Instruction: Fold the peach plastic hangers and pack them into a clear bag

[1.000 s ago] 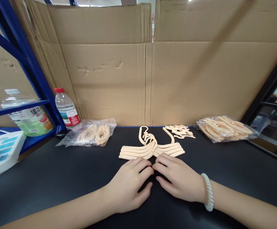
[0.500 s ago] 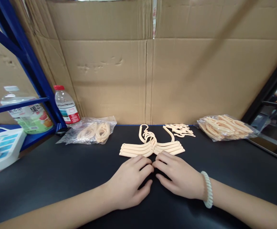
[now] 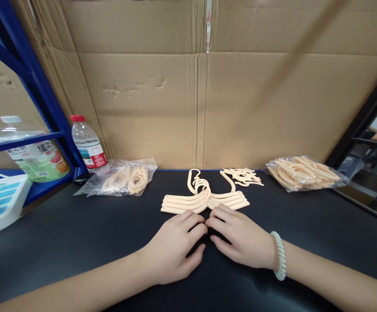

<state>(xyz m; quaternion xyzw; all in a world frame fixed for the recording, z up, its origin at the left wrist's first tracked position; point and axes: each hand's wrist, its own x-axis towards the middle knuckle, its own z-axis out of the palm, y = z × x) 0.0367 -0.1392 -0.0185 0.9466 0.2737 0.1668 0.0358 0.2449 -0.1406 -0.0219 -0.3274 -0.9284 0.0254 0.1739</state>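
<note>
Hangers: the little pile of cream plastic hangers [image 3: 204,201] lies flat on the black table [image 3: 78,234], just past your fingertips, hooks pointing away from you.
Left hand [image 3: 175,249]: your hand lies palm down on the table, fingers loosely bent, holding nothing.
Right hand [image 3: 240,240]: it also rests flat and holds nothing; its fingertips meet your left ones. A white bracelet [image 3: 279,261] sits on that wrist.
Around you: a clear bag of parts [image 3: 123,180] lies to the left, loose small pieces [image 3: 243,177] and a fuller bag [image 3: 302,173] to the right, a water bottle [image 3: 87,145] by the blue shelf [image 3: 29,86].
Watch out: the hangers overlap and look hooked together. If you pull one fast, I think the others could drag along or slide off the neat pile.
</note>
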